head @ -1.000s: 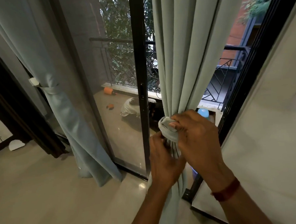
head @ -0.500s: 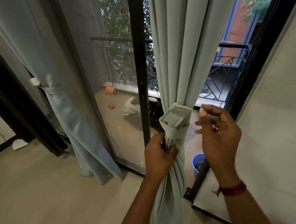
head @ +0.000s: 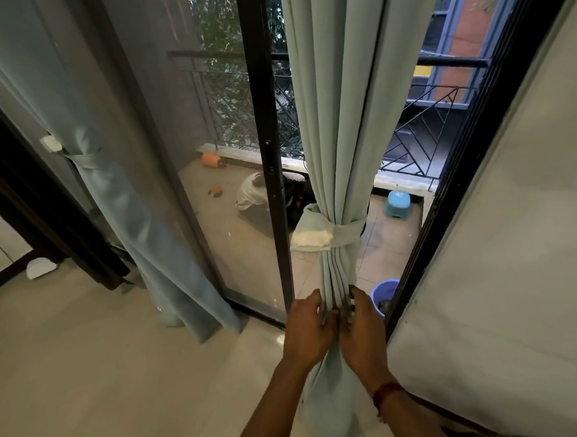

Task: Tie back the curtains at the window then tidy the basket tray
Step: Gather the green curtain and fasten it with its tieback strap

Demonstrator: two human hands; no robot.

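Observation:
The pale green right curtain hangs in front of the glass door, gathered by a matching tieback band with a whitish patch on its left end. Below the band, my left hand and my right hand grip the bunched folds from either side, fingers curled into the pleats. At the left, the other curtain is held by its own tieback. No basket tray is in view.
A black door frame stands just left of the curtain. A white wall rises at the right. On the balcony lie a blue bucket, a blue stool, a white bundle and an orange pot.
Both hands left the tieback and dropped to the folds below it. The band now stays wrapped around the curtain by itself. The view has pulled back.

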